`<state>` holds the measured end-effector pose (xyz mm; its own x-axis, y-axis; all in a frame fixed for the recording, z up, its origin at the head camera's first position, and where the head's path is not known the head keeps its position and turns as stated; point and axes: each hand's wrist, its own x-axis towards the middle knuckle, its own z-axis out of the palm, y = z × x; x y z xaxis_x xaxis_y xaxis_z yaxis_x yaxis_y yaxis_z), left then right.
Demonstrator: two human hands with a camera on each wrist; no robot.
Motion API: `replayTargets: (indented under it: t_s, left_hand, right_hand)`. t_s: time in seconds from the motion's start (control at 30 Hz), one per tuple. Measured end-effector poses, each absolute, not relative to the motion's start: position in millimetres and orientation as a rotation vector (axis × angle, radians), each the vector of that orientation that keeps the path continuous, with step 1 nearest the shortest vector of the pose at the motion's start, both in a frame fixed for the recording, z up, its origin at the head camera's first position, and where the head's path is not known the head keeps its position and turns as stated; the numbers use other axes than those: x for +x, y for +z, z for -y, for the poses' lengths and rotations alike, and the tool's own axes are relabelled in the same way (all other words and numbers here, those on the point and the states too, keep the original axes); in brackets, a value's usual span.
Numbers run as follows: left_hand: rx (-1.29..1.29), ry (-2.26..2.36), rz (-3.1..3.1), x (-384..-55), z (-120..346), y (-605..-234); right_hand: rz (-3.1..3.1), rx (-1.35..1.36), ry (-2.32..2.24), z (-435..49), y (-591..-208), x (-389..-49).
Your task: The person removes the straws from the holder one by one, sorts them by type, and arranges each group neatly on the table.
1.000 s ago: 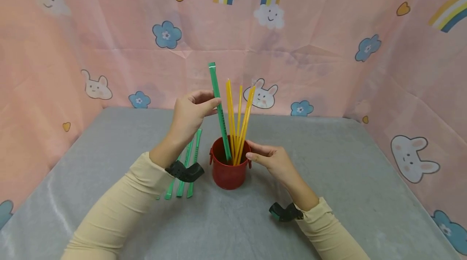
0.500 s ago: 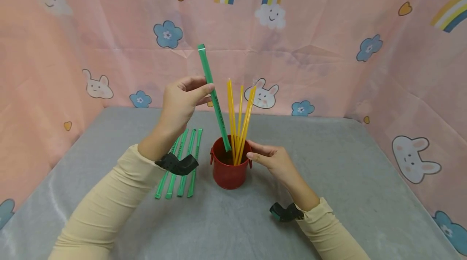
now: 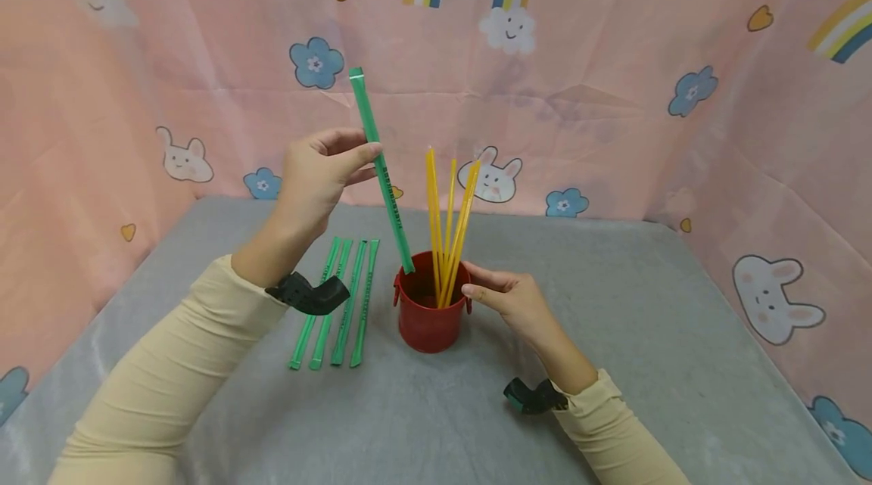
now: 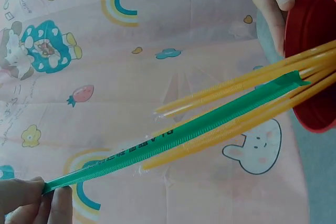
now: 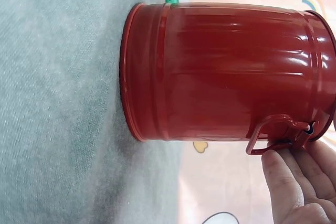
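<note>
My left hand [image 3: 316,167] pinches a green-wrapped straw [image 3: 391,197] between thumb and fingers, near its upper part. The straw leans left, and its lower end overlaps the left rim of a small red bucket [image 3: 428,330]. Several yellow straws [image 3: 434,205] in clear wrap stand in that bucket. In the left wrist view the green straw [image 4: 210,120] passes in front of the yellow ones. My right hand [image 3: 511,300] holds the bucket at its right rim; the right wrist view shows fingers [image 5: 283,182] against the side handle [image 5: 257,137].
Several more green-wrapped straws [image 3: 365,303] lie side by side on the grey cloth-covered table [image 3: 422,424], left of the bucket. A pink printed curtain [image 3: 586,54] hangs behind and at both sides.
My left hand has moved up and left with the green straw, drawing its lower end from inside the bucket to the left rim. The right hand and bucket have stayed put.
</note>
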<state>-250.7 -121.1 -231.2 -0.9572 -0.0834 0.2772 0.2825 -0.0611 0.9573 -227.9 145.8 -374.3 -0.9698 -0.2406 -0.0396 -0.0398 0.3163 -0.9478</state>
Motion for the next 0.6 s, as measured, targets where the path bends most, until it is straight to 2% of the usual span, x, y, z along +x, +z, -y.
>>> replayTargets:
  t_s: [0.6]
  left_hand:
    - [-0.171,-1.997,2.163,-250.2,156.3,-239.2]
  right_hand:
    - [-2.409,-0.261,-1.698,-147.1,-373.9,-228.3]
